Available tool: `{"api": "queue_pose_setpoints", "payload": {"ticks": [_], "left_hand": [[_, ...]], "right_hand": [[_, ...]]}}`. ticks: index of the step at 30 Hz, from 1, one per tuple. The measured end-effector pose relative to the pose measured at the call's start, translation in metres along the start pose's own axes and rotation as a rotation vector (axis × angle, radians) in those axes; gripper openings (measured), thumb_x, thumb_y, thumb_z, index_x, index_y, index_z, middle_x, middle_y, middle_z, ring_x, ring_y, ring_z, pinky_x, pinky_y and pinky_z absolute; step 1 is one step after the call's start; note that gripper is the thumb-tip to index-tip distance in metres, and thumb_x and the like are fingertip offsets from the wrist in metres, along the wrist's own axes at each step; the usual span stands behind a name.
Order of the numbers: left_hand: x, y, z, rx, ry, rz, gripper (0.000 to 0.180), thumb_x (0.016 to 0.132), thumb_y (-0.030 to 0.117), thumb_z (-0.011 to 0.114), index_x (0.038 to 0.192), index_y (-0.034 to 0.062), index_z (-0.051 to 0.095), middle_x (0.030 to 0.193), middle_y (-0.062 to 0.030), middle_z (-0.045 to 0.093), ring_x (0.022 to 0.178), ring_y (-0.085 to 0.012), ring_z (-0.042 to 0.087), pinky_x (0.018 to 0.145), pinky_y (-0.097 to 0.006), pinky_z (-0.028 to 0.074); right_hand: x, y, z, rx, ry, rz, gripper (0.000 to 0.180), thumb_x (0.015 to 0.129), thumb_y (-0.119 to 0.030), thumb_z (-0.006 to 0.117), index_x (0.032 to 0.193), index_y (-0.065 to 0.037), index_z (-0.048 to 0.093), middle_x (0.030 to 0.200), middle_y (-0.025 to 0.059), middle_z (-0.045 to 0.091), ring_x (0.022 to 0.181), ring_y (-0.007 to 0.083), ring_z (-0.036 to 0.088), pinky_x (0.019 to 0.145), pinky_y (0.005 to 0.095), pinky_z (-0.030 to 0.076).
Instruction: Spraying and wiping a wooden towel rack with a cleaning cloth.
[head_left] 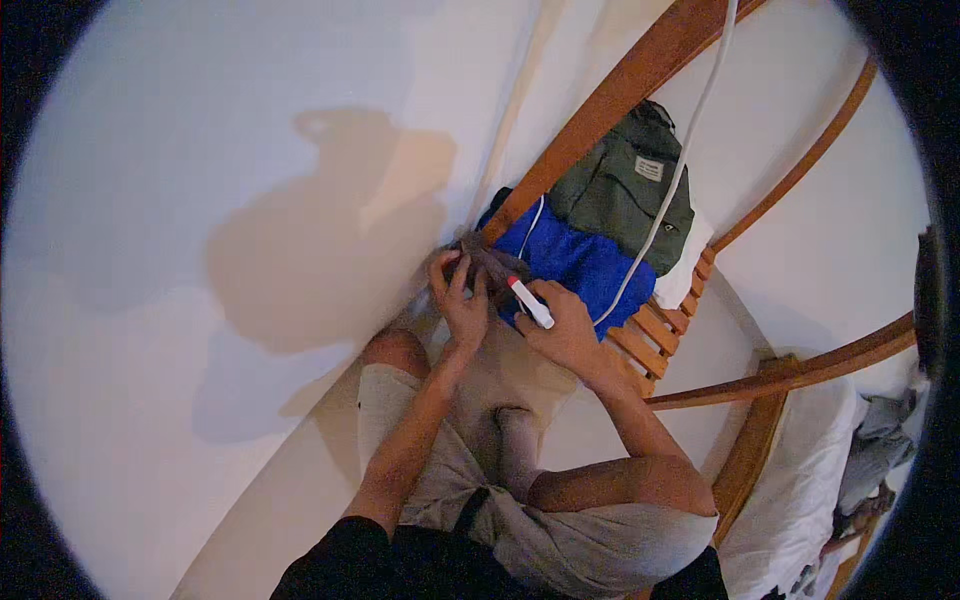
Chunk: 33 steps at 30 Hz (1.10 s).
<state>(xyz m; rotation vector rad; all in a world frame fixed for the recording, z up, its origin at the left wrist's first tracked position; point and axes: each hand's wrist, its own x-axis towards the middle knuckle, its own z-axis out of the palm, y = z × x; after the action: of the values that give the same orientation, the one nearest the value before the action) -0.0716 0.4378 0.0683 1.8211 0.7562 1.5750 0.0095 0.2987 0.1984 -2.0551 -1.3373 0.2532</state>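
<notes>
Grey cloth and marker held beside a wooden chair

A grey cloth (487, 262) is gripped by the left hand (462, 300); a white marker (529, 301) is held in the right hand (568, 330), near a blue garment (575, 262).

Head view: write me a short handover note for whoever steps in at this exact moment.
Left hand: fingers closed on a small grey cloth piece, held up near the wall corner.
Right hand: shut on a white marker with a red tip, its tip by the cloth.
Nearby: blue fabric and a green backpack on the wooden slatted chair; a white cable runs across them.
Done: both items in hand. Any marks on the cloth: cannot tell.
</notes>
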Motion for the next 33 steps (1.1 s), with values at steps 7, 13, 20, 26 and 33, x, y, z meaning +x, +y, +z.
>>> {"api": "queue_pose_setpoints", "payload": {"ticks": [7,13,20,26,33], "left_hand": [[-0.036,-0.045,0.012,-0.022,0.043,-0.276,0.038,0.074,-0.003,0.065,0.111,0.0004,0.059,0.116,-0.0214,0.054,0.112,-0.0402,0.050,0.100,-0.048,0.040],[-0.057,-0.074,0.013,0.092,0.047,-0.426,0.036,0.077,0.000,0.061,0.112,-0.0026,0.053,0.109,-0.0240,0.051,0.108,-0.0445,0.047,0.101,-0.050,0.036],[-0.017,0.001,0.004,0.035,-0.172,-0.073,0.031,0.080,-0.003,0.057,0.110,-0.0030,0.047,0.109,-0.0258,0.046,0.106,-0.0444,0.045,0.096,-0.050,0.036],[-0.040,-0.036,0.021,0.188,-0.111,-0.222,0.033,0.074,-0.004,0.059,0.105,-0.0027,0.046,0.106,-0.0249,0.046,0.104,-0.0444,0.046,0.094,-0.051,0.037],[-0.062,-0.074,0.013,0.182,-0.008,-0.333,0.033,0.073,-0.005,0.059,0.103,-0.0019,0.046,0.104,-0.0233,0.046,0.103,-0.0443,0.046,0.093,-0.051,0.037]], "right_hand": [[-0.001,-0.003,-0.003,0.000,-0.020,-0.015,0.034,0.075,-0.015,0.072,0.105,-0.002,0.065,0.093,0.0195,0.064,0.087,0.0395,0.063,0.077,0.0442,0.050],[0.002,-0.013,0.009,0.019,-0.047,-0.034,0.034,0.076,-0.017,0.073,0.106,-0.002,0.065,0.095,0.0189,0.065,0.088,0.0401,0.063,0.078,0.0433,0.051],[0.002,0.000,-0.005,0.013,-0.081,0.034,0.037,0.078,-0.023,0.072,0.109,-0.004,0.065,0.102,0.0198,0.066,0.091,0.0416,0.064,0.082,0.0471,0.052],[0.002,-0.004,-0.008,-0.007,-0.031,0.027,0.036,0.076,-0.021,0.074,0.107,-0.003,0.066,0.099,0.0209,0.067,0.091,0.0426,0.064,0.082,0.0468,0.052],[0.000,-0.021,0.006,0.120,-0.056,-0.007,0.030,0.078,-0.013,0.074,0.104,-0.001,0.065,0.095,0.0196,0.067,0.085,0.0339,0.067,0.077,0.0406,0.052]]}}
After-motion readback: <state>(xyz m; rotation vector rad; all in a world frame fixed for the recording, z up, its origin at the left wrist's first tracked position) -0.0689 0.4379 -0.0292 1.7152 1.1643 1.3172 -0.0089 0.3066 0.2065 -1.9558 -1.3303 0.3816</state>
